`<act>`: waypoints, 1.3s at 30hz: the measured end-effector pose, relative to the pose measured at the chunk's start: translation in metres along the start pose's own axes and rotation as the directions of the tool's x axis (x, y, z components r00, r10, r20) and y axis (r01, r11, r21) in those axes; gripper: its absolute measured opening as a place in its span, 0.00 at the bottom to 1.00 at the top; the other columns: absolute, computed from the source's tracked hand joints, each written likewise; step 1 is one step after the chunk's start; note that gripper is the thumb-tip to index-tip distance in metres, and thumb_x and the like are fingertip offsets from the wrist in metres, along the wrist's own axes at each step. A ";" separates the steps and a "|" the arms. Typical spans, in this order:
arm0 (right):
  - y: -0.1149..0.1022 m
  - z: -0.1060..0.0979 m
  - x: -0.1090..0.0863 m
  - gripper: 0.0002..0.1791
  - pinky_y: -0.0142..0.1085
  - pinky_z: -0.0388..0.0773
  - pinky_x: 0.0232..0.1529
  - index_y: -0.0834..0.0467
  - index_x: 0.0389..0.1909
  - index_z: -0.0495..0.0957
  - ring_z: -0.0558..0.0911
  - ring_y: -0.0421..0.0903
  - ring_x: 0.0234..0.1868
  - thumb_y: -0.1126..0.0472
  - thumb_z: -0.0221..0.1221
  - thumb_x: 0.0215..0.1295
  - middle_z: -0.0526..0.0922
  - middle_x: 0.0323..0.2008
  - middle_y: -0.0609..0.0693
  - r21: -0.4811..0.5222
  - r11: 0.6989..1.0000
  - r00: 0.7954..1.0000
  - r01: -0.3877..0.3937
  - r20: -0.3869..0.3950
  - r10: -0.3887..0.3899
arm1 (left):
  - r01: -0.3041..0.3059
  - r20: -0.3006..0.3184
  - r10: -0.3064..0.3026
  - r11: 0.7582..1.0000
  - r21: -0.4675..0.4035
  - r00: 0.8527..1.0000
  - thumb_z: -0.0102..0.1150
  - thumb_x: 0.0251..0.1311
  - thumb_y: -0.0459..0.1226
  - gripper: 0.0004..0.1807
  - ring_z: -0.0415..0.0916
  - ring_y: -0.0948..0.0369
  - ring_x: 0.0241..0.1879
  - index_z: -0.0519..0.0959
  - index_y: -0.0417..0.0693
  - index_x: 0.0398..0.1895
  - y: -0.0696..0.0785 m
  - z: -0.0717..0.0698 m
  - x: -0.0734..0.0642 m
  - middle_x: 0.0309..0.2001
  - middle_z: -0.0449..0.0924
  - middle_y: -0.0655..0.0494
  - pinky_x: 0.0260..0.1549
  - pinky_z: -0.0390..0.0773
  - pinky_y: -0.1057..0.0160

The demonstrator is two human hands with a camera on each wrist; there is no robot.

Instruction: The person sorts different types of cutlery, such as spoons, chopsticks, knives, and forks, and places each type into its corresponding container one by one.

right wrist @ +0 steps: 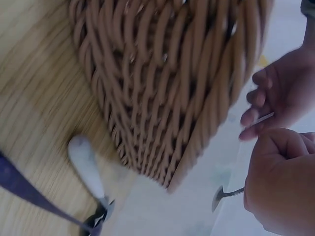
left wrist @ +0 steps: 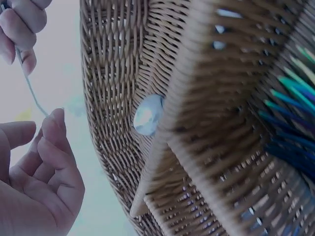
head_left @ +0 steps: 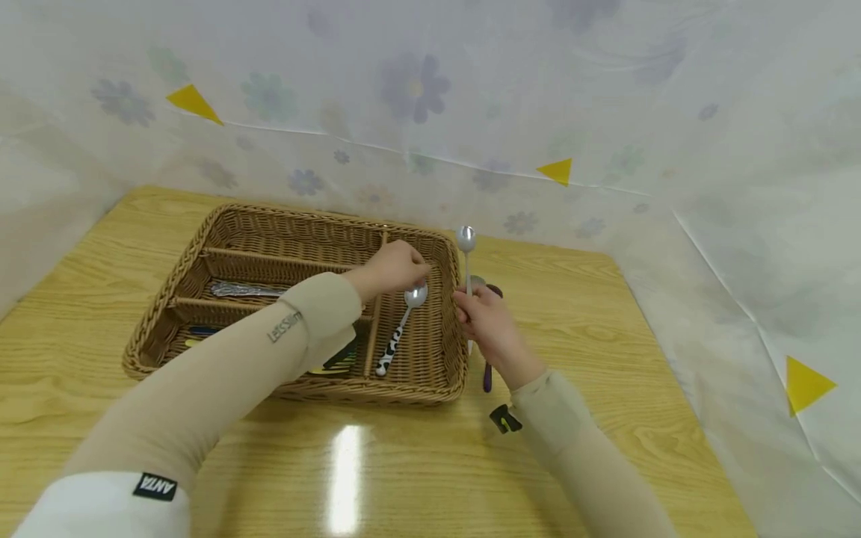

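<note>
My right hand (head_left: pixel 487 317) grips a long-handled metal spoon (head_left: pixel 466 239) by its handle, bowl upward, beside the right rim of the wicker basket (head_left: pixel 410 392). Over the basket's right compartment hovers my left hand (head_left: pixel 397 267), its fingers loosely bent; in the left wrist view its thumb stands apart from its fingertips (left wrist: pixel 55 120). Just below it, a spoon with a black-and-white spotted handle (head_left: pixel 392 347) lies in that compartment. Partly hidden behind my right hand, a purple-handled utensil (head_left: pixel 487 377) and a white-handled utensil (right wrist: pixel 87 162) lie on the table.
Wicker dividers split the basket. Wrapped silvery cutlery (head_left: pixel 245 289) lies in a middle-left compartment, and several coloured utensils (head_left: pixel 339 362) lie in the front one, partly under my left sleeve. The wooden table (head_left: pixel 565 314) ends at a patterned curtain (head_left: pixel 417 157).
</note>
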State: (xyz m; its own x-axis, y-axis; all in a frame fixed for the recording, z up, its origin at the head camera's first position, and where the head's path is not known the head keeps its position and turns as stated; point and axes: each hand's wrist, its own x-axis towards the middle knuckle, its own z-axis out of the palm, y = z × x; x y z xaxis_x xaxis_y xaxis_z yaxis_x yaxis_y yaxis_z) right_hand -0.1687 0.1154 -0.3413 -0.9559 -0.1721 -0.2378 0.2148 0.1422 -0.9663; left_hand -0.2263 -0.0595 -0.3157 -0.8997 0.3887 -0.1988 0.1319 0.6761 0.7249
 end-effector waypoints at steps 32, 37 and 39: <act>0.004 -0.005 -0.007 0.23 0.28 0.57 0.16 0.66 0.55 0.66 0.61 0.37 0.12 0.51 0.43 0.73 0.70 0.15 0.44 -0.293 0.953 0.997 0.071 0.031 -0.065 | 0.187 0.057 -0.179 0.966 -0.180 0.982 0.49 0.60 0.36 0.15 0.73 0.65 0.21 0.83 0.33 0.35 -0.011 0.020 0.010 0.36 0.85 0.44 0.24 0.70 0.71; 0.003 -0.018 -0.007 0.24 0.28 0.56 0.17 0.68 0.57 0.65 0.57 0.36 0.11 0.51 0.43 0.74 0.70 0.17 0.44 -0.287 0.955 0.996 0.080 -0.011 -0.086 | 0.173 0.115 -0.167 0.984 -0.039 0.979 0.51 0.61 0.35 0.14 0.63 0.66 0.14 0.83 0.33 0.35 -0.017 0.027 0.017 0.19 0.78 0.53 0.17 0.64 0.71; 0.002 -0.020 -0.008 0.24 0.28 0.57 0.18 0.68 0.55 0.65 0.58 0.36 0.12 0.50 0.43 0.74 0.69 0.17 0.44 -0.290 0.954 0.995 0.081 -0.025 -0.092 | 0.174 0.139 -0.169 0.984 -0.024 0.976 0.51 0.61 0.34 0.13 0.63 0.66 0.14 0.81 0.32 0.38 -0.019 0.031 0.019 0.17 0.75 0.56 0.15 0.64 0.71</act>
State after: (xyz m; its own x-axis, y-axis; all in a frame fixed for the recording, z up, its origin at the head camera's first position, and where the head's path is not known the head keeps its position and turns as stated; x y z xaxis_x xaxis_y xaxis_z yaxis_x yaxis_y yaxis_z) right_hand -0.1644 0.1369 -0.3395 -0.9764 -0.1598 -0.1456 0.0699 0.4040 -0.9121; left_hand -0.2331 -0.0452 -0.3539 -0.8424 0.3519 -0.4080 -0.0367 0.7180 0.6950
